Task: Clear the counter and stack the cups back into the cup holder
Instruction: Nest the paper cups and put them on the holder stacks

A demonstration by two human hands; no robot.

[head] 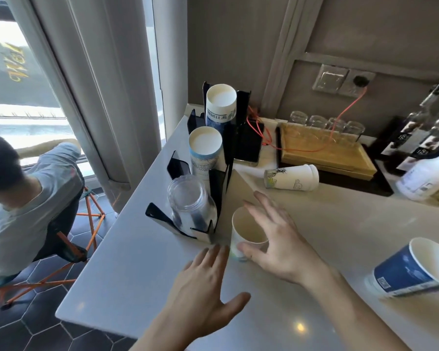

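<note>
A black tiered cup holder (219,181) stands at the counter's left edge. It holds two stacks of paper cups (219,105) and a stack of clear plastic cups (189,206) at the front. A small white paper cup (246,228) stands upright beside the holder. My right hand (279,239) is spread over its rim, thumb against its near side, fingers straight. My left hand (205,295) hovers flat just left of it, fingertips near the cup. A white printed cup (293,177) lies on its side further back. A blue cup (411,268) lies tipped at the right.
A wooden tray (340,158) with several upturned glasses sits at the back, with an orange cable (345,110) running to a wall socket. Bottles (428,153) stand at the far right. A person sits on an orange-legged stool (61,249) left of the counter.
</note>
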